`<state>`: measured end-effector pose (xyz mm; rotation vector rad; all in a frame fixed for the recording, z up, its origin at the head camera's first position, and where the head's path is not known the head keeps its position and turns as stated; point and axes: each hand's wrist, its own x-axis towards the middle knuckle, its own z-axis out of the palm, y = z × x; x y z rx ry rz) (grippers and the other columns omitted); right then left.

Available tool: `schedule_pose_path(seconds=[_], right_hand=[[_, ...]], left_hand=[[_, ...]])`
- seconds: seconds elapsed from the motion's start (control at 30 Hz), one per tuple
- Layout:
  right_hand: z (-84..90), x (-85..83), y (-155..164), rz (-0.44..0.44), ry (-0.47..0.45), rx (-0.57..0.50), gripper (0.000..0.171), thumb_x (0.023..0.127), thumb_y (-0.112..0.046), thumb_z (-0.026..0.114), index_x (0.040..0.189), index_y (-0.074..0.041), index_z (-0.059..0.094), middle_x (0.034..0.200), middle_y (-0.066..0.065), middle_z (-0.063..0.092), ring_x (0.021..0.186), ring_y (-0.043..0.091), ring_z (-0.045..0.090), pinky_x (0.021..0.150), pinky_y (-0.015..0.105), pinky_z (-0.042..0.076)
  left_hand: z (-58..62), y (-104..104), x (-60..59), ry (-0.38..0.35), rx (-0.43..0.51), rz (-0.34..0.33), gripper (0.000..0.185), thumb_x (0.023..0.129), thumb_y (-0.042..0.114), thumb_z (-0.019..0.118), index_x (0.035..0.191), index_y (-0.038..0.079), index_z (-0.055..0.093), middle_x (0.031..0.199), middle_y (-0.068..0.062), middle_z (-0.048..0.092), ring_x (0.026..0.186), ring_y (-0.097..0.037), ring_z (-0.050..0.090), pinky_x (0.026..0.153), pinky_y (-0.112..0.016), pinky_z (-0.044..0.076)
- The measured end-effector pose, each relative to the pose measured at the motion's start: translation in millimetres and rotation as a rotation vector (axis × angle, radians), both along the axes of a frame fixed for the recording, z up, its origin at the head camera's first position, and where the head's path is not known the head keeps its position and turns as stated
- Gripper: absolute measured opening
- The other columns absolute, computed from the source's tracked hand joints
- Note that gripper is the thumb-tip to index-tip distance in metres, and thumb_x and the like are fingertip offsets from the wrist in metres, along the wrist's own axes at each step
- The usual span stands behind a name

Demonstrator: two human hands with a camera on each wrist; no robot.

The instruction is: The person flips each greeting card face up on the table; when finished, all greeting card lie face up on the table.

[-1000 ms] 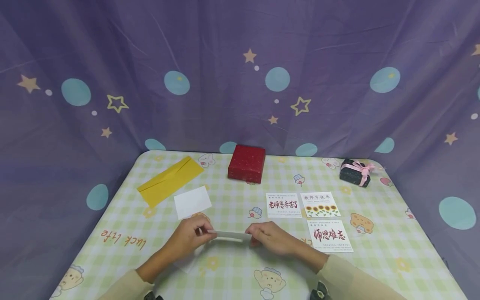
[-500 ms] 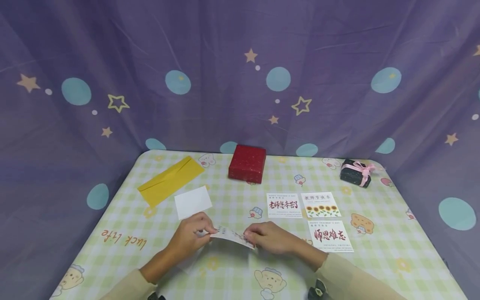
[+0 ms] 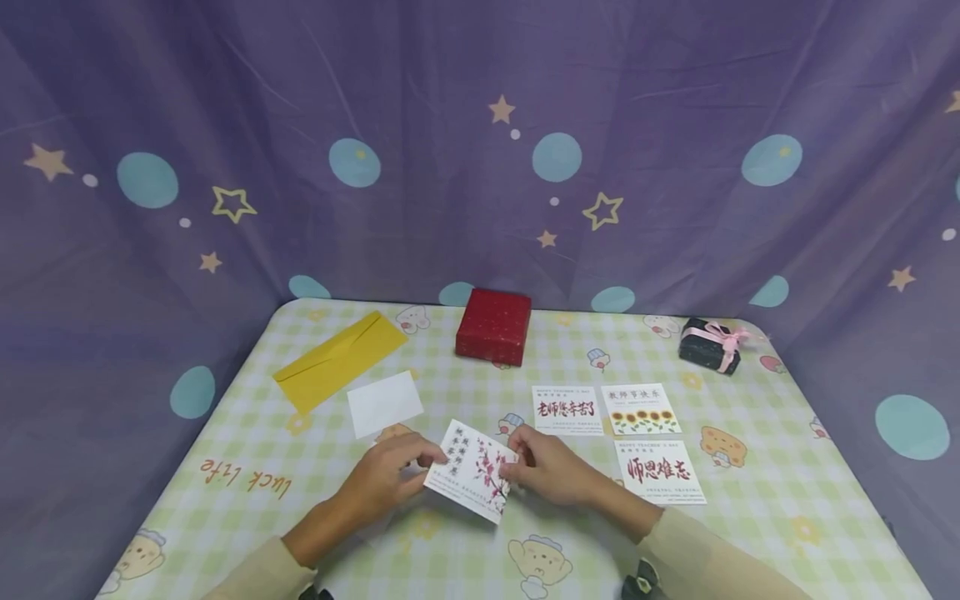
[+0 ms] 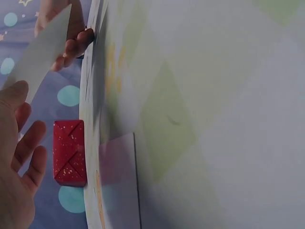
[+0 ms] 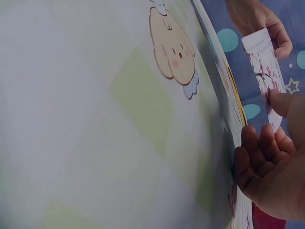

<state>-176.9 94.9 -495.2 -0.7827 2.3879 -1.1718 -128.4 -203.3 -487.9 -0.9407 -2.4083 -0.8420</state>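
Hands hold one card (image 3: pixel 472 472) between them, just in front of the red box (image 3: pixel 493 326) but well apart from it. The left hand (image 3: pixel 388 478) pinches the card's left edge with thumb and fingers, and the right hand (image 3: pixel 546 467) pinches the right edge. The card is tilted up off the table (image 3: pixel 787 517), with its printed face, a branch with pink flowers and some writing, toward the person; I think it is held so to be read. Right of the card, three more cards (image 3: pixel 643 433) lie flat, face up. Left of the red box lie a yellow envelope (image 3: pixel 339 360) and, nearer the hands, a white card (image 3: pixel 385 403). Far right of the box sits a dark gift (image 3: pixel 708 345) with a pink ribbon.
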Motion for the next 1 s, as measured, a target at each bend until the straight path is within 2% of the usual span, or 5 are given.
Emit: schedule_pose_path(seconds=[0.2,0.37,0.53,0.73,1.0], right_hand=[[1.5,-4.2,7.7,-0.035,0.059,-0.032,0.023,0.096,-0.035,0.070,0.104,-0.020,0.055,0.074,-0.008,0.059,0.064,0.004,0.051,0.058,0.022,0.046],[1.4,-9.7,17.7,-0.065,0.122,-0.041,0.021,0.095,-0.034,0.071,0.109,-0.025,0.058,0.075,-0.009,0.057,0.066,0.006,0.051,0.061,0.024,0.047],[0.6,-13.0,26.0,-0.069,0.113,-0.034,0.023,0.096,-0.035,0.070,0.115,-0.027,0.061,0.077,-0.008,0.059,0.060,0.005,0.055,0.058,0.025,0.050],[1.8,-15.9,37.2,-0.114,0.157,0.001,0.013,0.098,-0.028,0.067,0.111,-0.030,0.064,0.077,-0.010,0.060,0.066,0.005,0.055,0.064,0.025,0.050],[1.1,-22.0,54.5,-0.167,0.204,0.033,0.019,0.097,-0.024,0.068,0.115,-0.030,0.068,0.080,-0.012,0.062,0.070,0.005,0.056,0.068,0.024,0.050]], left_hand=[[1.3,3.9,1.7,-0.072,-0.063,-0.007,0.048,0.073,0.009,0.087,0.116,0.021,0.070,0.095,0.011,0.067,0.086,-0.006,0.060,0.077,-0.020,0.051],[1.2,8.6,2.7,-0.158,-0.137,-0.037,0.061,0.077,0.026,0.088,0.133,0.019,0.064,0.107,0.007,0.069,0.093,-0.008,0.064,0.081,-0.025,0.054],[2.4,14.7,3.6,-0.178,-0.176,-0.068,0.067,0.081,0.033,0.085,0.140,0.014,0.060,0.112,0.006,0.070,0.096,-0.008,0.066,0.085,-0.027,0.055],[7.8,31.1,2.4,-0.222,-0.275,0.014,0.075,0.085,0.040,0.080,0.148,0.010,0.052,0.109,0.006,0.070,0.099,-0.009,0.065,0.091,-0.033,0.054],[10.2,58.8,0.0,-0.343,-0.372,0.069,0.088,0.086,0.045,0.078,0.155,0.005,0.041,0.126,-0.003,0.068,0.119,-0.020,0.063,0.104,-0.042,0.050]])
